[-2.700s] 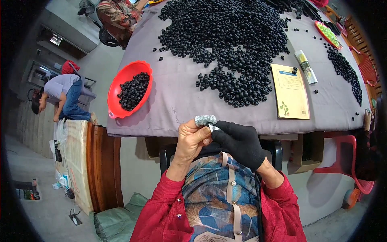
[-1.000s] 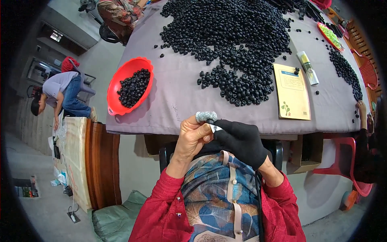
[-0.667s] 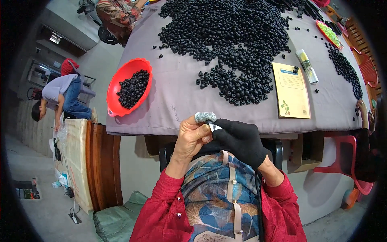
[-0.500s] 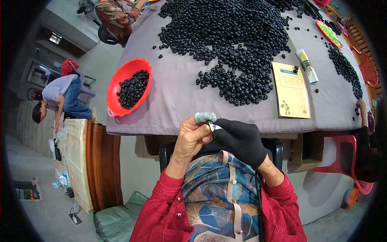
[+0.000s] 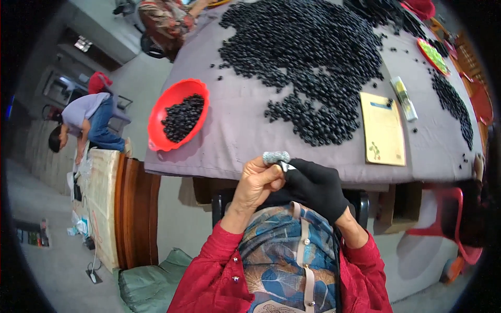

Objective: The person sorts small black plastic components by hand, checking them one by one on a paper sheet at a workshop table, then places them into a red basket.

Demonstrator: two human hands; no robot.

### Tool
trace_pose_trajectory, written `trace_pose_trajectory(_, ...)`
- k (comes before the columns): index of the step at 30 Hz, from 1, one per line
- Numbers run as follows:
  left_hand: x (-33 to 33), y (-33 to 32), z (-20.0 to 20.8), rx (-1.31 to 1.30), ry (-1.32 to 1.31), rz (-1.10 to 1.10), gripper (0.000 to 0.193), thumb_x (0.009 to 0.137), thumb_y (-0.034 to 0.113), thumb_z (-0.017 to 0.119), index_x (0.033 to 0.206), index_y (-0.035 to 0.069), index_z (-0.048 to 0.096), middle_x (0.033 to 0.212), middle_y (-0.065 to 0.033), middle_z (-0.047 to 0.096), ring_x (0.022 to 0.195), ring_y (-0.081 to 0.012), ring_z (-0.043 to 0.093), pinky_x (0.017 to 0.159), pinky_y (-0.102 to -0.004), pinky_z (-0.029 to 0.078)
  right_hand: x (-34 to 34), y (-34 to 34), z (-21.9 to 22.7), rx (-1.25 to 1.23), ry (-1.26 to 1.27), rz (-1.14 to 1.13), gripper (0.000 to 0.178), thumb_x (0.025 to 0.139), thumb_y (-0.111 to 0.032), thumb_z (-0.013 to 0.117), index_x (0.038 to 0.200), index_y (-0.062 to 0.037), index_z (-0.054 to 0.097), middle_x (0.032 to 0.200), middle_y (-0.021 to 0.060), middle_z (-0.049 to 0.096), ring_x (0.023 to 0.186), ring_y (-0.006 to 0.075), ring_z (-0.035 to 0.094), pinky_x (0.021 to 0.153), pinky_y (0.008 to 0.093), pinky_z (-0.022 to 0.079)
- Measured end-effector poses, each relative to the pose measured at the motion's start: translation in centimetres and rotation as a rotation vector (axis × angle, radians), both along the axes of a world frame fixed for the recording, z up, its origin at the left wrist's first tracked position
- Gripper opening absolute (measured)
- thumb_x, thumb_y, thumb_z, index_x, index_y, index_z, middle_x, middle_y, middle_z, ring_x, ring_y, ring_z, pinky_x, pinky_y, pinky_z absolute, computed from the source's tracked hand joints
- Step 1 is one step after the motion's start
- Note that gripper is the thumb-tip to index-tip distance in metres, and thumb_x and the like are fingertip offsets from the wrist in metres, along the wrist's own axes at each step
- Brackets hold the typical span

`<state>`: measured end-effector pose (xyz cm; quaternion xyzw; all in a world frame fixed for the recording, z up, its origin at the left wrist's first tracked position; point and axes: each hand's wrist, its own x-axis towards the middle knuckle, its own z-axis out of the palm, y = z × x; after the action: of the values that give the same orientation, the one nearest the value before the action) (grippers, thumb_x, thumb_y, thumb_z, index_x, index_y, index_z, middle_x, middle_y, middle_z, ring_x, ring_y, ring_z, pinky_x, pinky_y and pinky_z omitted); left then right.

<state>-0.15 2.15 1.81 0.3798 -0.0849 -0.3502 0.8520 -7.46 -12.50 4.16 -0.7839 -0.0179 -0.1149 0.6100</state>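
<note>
My left hand [image 5: 257, 183] is bare, with a grey knitted sleeve [image 5: 276, 157] around one finger. Its thumb and fingers are pinched together; whatever lies between them is hidden. Against it presses my right hand [image 5: 317, 189], in a black glove and closed. A small white pointed piece [image 5: 286, 166] shows at the gloved fingertips, its kind too small to tell. Both hands meet just before the table's near edge. Beyond them spreads a large heap of small black bead-like pieces [image 5: 313, 117], some with a hole. More of these lie in a red scalloped bowl [image 5: 155, 122] at the left.
A grey cloth covers the table [image 5: 235, 141]. A yellow booklet [image 5: 383, 138] and a white tube-like packet [image 5: 404, 99] lie right of the heap. Farther right are a red dish [image 5: 424, 49] and a red chair [image 5: 453, 208]. At left a person [image 5: 88, 122] bends over a wooden-sided piece [image 5: 136, 208].
The view has shifted slightly, so the table and bowl sit a little farther right and lower. My hands stay pressed together at the same spot by the table edge.
</note>
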Motion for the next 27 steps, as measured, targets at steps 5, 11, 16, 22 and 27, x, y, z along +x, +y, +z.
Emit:
trace_pose_trajectory(5,3.2,1.7,-0.7,0.084,-0.036,0.304,0.013,0.082,0.007,0.056,0.093,0.002,0.061,0.070,-0.0042,0.057,0.052,-0.0082,0.048,0.047,-0.0209,0.038,-0.5,-0.9,-0.3,-0.154,-0.050,-0.047,0.027,0.074,-0.009,0.062,0.098,0.0010,0.058,0.088,0.0130,0.061,0.074,0.0167,0.060,0.067,0.0260,0.048)
trace_pose_trajectory(11,10.9,8.4,2.0,0.478,-0.385,0.733,0.011,0.080,0.009,0.059,0.090,0.003,0.060,0.062,-0.0022,0.055,0.044,-0.0049,0.045,0.037,-0.0178,0.034,-0.4,-1.5,-0.6,-0.220,-0.117,-0.041,0.039,0.064,-0.009,0.067,0.100,-0.0019,0.055,0.098,0.0179,0.058,0.080,0.0279,0.061,0.070,0.0306,0.049)
trace_pose_trajectory(16,15.0,11.2,3.2,0.953,-0.591,0.824,0.042,0.082,0.017,0.059,0.116,-0.002,0.044,0.061,-0.0030,0.055,0.042,-0.0045,0.044,0.035,-0.0173,0.034,-0.1,-1.7,-0.6,-0.212,-0.135,-0.040,0.037,0.066,-0.009,0.065,0.101,-0.0017,0.054,0.099,0.0165,0.058,0.080,0.0275,0.061,0.070,0.0305,0.049)
trace_pose_trajectory(22,11.6,4.7,-2.4,0.994,-0.969,0.585,0.022,0.075,0.011,0.062,0.095,0.002,0.063,0.060,0.0003,0.053,0.052,-0.0056,0.045,0.048,-0.0229,0.037,0.0,-1.8,0.1,0.111,0.210,-0.173,0.025,0.079,-0.010,0.057,0.103,-0.0030,0.059,0.096,0.0140,0.061,0.080,0.0177,0.061,0.072,0.0258,0.047)
trace_pose_trajectory(27,7.8,-2.6,-5.3,0.880,-1.002,0.304,0.021,0.072,0.010,0.063,0.090,0.002,0.062,0.066,-0.0051,0.053,0.052,-0.0109,0.050,0.048,-0.0260,0.039,-0.2,-2.6,-0.3,0.009,0.054,-0.216,0.025,0.081,-0.012,0.056,0.103,0.0001,0.059,0.091,0.0107,0.063,0.080,0.0100,0.057,0.071,0.0243,0.045)
